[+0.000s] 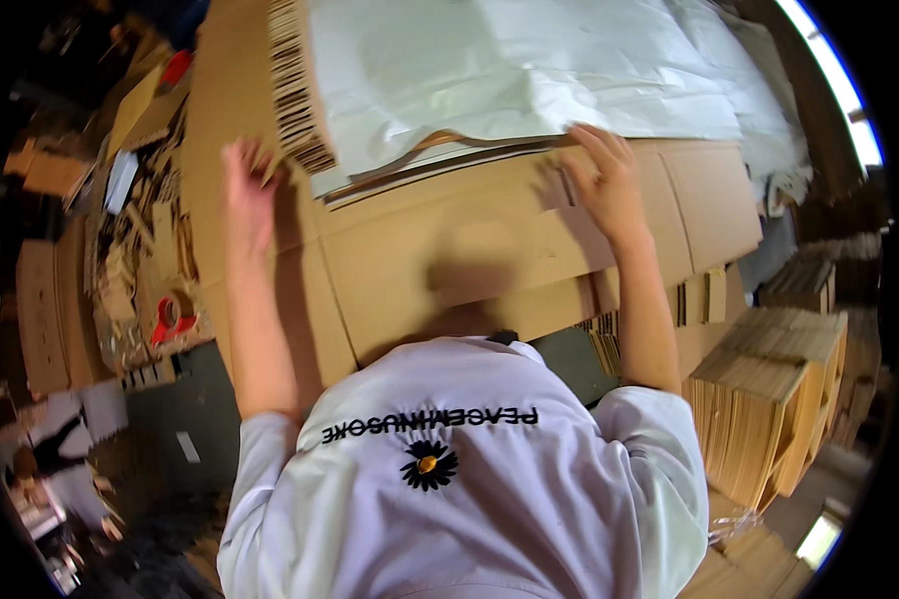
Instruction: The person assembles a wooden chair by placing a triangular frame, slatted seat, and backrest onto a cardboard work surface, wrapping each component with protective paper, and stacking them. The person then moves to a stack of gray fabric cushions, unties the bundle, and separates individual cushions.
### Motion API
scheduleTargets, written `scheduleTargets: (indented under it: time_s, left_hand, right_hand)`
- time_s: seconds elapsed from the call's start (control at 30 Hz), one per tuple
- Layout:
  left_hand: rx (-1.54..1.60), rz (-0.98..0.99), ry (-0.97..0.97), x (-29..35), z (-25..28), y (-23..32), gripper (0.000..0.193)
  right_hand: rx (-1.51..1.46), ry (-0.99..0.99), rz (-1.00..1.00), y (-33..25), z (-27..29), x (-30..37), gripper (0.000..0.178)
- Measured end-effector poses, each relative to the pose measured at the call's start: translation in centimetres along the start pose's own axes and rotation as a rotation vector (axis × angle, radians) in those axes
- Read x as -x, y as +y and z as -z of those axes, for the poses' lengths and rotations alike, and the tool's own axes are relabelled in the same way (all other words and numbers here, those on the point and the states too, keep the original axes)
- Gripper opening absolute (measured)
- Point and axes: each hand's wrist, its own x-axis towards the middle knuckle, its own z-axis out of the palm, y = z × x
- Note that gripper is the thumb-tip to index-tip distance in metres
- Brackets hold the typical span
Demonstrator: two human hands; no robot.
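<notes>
A large brown cardboard sheet with fold lines lies flat in front of me. Over its far part is spread a crinkled white plastic sheet, whose near edge lifts in a wave above a thin dark-edged panel. My left hand, somewhat blurred, hovers over the cardboard at the left, fingers loosely bent and apart, holding nothing. Over on the right, my right hand has its fingertips at the white sheet's near edge, with thumb and fingers apart; whether they touch it is unclear.
A strip of corrugated cardboard stands along the white sheet's left edge. At left lie cardboard scraps and a red tape dispenser. Stacked cardboard pieces stand at right. A dark green surface shows below the cardboard.
</notes>
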Motion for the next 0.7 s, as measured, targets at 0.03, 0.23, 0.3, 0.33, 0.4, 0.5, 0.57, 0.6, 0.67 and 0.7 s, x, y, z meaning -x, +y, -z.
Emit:
scheduleTargets:
  time_s: [0.03,0.23,0.3,0.33,0.4,0.5,0.57,0.6,0.67,0.7]
  left_hand:
    - [-0.113,-0.051,0.053,1.6,0.8,-0.6,0.066]
    - [-0.917,-0.252,-0.388,13.8,-1.9,-4.8,0.066]
    - [-1.156,-0.407,-0.681,16.7,-8.3,-2.7,0.08]
    - [-1.227,-0.487,-0.763,17.3,-10.2,-3.0,0.085]
    - [-1.419,-0.679,-0.913,18.2,-14.3,-4.6,0.094]
    - [-1.642,-0.697,-0.947,19.0,-17.5,-8.0,0.096]
    - [-1.759,-0.752,-0.916,19.4,-18.2,-9.9,0.095]
    - [-1.737,-0.779,-0.936,19.4,-18.2,-10.1,0.095]
    - [-1.729,-0.83,-0.952,18.9,-18.2,-10.5,0.094]
    - [-1.736,-0.826,-0.961,19.0,-17.9,-10.6,0.095]
  right_hand:
    - [0.016,0.045,-0.228,2.1,2.0,2.8,0.028]
    - [0.115,0.565,-1.163,16.2,11.9,30.1,0.025]
    - [0.351,0.469,-1.463,18.8,12.5,44.0,0.028]
    - [0.296,0.474,-1.498,19.8,11.1,49.0,0.029]
    - [-0.282,0.788,-1.764,19.4,6.6,52.1,0.012]
    - [-0.654,0.992,-1.957,18.9,3.2,50.6,0.027]
    - [-0.776,0.871,-1.937,21.6,0.7,51.3,0.029]
    - [-0.62,0.777,-1.909,23.4,-0.9,53.2,0.03]
    - [-0.089,0.625,-1.881,24.4,-3.2,53.0,0.025]
    - [-0.333,0.767,-1.934,23.9,-2.5,51.9,0.022]
